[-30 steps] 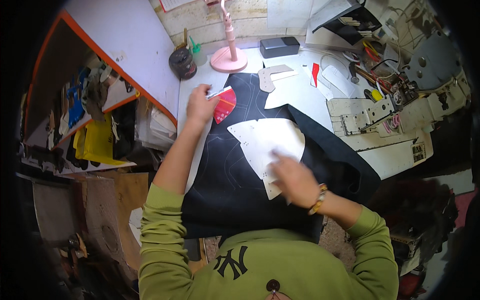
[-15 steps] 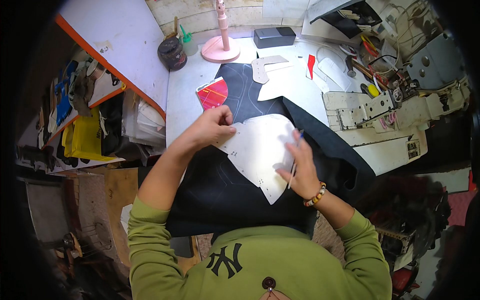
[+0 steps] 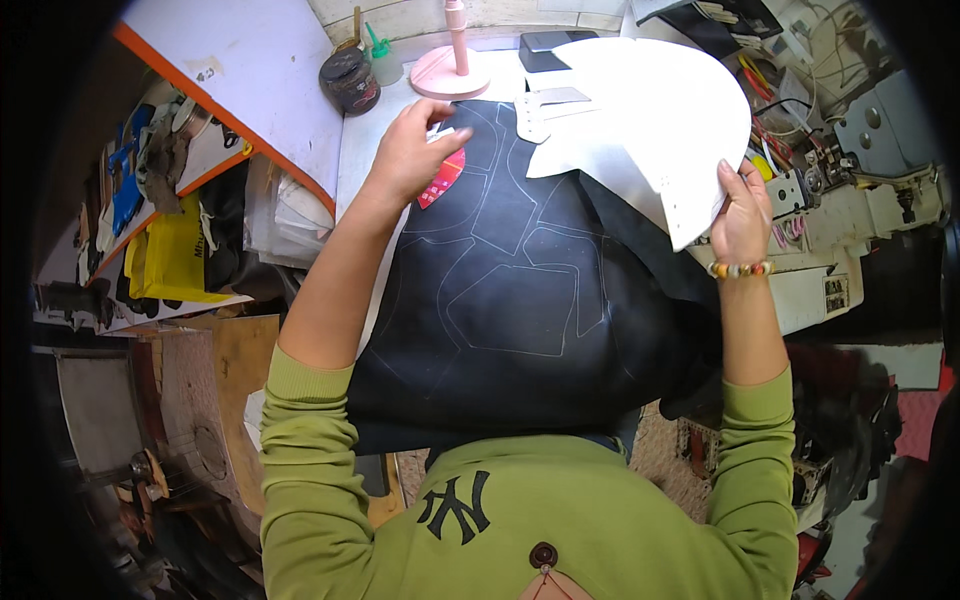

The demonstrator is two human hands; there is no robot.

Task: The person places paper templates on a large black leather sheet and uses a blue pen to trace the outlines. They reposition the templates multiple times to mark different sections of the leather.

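Observation:
My right hand [image 3: 742, 212] grips the lower right edge of a large white card pattern [image 3: 690, 110], raised over the right side of the table. At the left, my left hand [image 3: 412, 152] is curled at a red printed card piece [image 3: 446, 178], with a pale edge showing between thumb and fingers. That hand covers much of the piece. Below both hands spreads a sheet of black leather-like material [image 3: 510, 310], marked with thin pale outlines of several shapes. A small grey-white pattern piece [image 3: 531, 120] lies at its far edge. No pen is clearly visible in my right hand.
A pink stand [image 3: 450, 75], a dark jar [image 3: 349, 82] and a green-tipped bottle [image 3: 383, 58] stand at the back. An orange-edged shelf [image 3: 230, 130] borders the left. A sewing machine [image 3: 850, 180] takes up the right side.
My right hand has lifted the white pattern off the black sheet, up and to the right, uncovering the drawn outlines. My left hand has left the pattern and moved to the red card piece.

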